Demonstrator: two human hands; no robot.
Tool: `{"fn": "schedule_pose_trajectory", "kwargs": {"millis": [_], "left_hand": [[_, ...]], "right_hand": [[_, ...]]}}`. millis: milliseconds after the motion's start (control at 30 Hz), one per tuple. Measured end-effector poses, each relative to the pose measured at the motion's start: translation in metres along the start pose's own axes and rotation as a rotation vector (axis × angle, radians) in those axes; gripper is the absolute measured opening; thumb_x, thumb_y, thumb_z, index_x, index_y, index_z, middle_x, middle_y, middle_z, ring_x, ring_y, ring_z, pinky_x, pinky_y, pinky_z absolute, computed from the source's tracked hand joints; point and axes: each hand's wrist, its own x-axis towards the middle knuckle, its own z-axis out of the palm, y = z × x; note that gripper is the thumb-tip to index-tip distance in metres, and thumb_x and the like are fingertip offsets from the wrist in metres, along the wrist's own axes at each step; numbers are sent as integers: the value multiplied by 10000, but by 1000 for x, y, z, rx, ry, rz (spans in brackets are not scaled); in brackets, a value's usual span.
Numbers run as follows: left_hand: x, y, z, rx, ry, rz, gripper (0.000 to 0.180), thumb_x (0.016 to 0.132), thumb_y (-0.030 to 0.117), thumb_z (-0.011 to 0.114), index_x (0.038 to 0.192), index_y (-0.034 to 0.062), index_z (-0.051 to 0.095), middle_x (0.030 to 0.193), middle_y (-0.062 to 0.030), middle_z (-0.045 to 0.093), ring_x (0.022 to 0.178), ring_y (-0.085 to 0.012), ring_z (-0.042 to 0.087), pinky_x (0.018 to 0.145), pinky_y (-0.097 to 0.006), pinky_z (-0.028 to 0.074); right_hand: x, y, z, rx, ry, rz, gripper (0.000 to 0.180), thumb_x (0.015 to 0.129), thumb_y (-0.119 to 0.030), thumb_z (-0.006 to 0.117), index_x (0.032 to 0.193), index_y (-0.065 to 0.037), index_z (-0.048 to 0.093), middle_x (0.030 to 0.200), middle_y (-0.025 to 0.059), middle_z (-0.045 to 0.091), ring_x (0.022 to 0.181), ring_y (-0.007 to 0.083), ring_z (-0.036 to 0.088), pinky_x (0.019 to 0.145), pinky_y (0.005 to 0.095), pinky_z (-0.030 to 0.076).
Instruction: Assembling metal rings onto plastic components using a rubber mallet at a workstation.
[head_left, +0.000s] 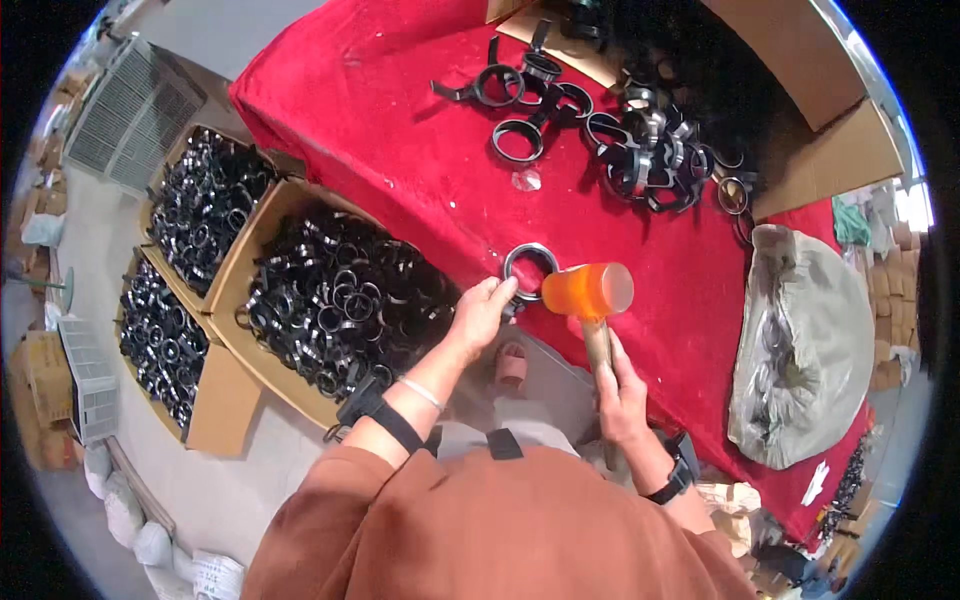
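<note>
We are pinching a seemingly stiff ring (531, 247) at its eight-o'clock edge with our left hand (483, 314), our right hand (622, 398) gripping a hammer (582, 291).

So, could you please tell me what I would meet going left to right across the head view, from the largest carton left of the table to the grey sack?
Largest carton → left hand → black ring → orange-headed mallet → grey sack.
</note>
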Motion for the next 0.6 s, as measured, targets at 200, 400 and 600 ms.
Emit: {"fn": "schedule_pose_trajectory", "kwargs": {"millis": [200,400,600], "left_hand": [[-62,44,-88,471,28,261,288,900,248,523,986,-8,625,859,-165,640,811,-274,613,757,-397,469],[-7,121,-88,890,481,571,223,847,224,602,954,31,630,919,-162,630,862,-327,614,768,-405,487],[131,229,30,887,415,487,503,835,526,551,1061,82,620,912,-237,644,883,-385,627,769,-461,486]], "right_hand": [[-14,28,-55,13,123,166,491,904,-94,471,1387,-64,390,789,86,616,620,105,544,600,271,478],[-5,61,-55,222,185,320,475,930,-126,447,1396,-71,372,670,4,526,545,92,493,527,252,449],[-1,73,-51,126,136,236,478,952,-156,412,1411,-62,320,666,3,490,506,71,458,444,219,413]]}}
